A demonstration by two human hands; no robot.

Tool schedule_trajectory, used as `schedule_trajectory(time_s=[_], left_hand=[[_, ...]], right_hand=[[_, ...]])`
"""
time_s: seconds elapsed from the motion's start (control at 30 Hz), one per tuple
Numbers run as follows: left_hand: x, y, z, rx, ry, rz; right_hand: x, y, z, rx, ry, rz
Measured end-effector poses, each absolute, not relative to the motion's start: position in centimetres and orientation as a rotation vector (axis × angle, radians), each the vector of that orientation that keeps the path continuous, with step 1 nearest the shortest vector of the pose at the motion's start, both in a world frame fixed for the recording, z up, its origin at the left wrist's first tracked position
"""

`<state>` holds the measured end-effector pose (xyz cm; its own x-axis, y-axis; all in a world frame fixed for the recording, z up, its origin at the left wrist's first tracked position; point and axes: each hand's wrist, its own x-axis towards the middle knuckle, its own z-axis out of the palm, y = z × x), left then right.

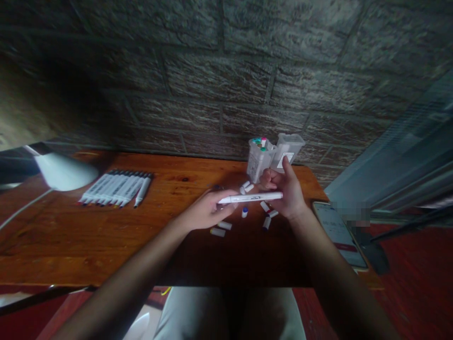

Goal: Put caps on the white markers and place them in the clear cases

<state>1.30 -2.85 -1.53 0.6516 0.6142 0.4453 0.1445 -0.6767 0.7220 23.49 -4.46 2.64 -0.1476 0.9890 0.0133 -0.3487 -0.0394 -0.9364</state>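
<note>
A white marker lies almost level above the table, its left end pinched between the thumb and fingers of my left hand. The marker's right end reaches my right hand, in front of the palm. That hand has its thumb stretched upward and its fingers loosely bent, not wrapped round the marker; whether it touches the tip is hard to tell. Below and around the marker lie several loose marker caps, among them a blue-ended cap, a yellow-ended cap and a dark-ended cap.
A row of white markers lies on the wooden table at left, near a white lamp base. Against the brick wall stand a clear container holding coloured pieces and another clear container. A phone lies at the right edge.
</note>
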Motion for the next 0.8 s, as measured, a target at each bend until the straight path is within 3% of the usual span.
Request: schedule_trajectory(time_s=[0.8], left_hand=[[1.3, -2.9, -3.0, 2.247, 0.635, 1.004]], right_hand=[[22.5, -4.4, 1.2, -0.827, -1.028, 1.396]])
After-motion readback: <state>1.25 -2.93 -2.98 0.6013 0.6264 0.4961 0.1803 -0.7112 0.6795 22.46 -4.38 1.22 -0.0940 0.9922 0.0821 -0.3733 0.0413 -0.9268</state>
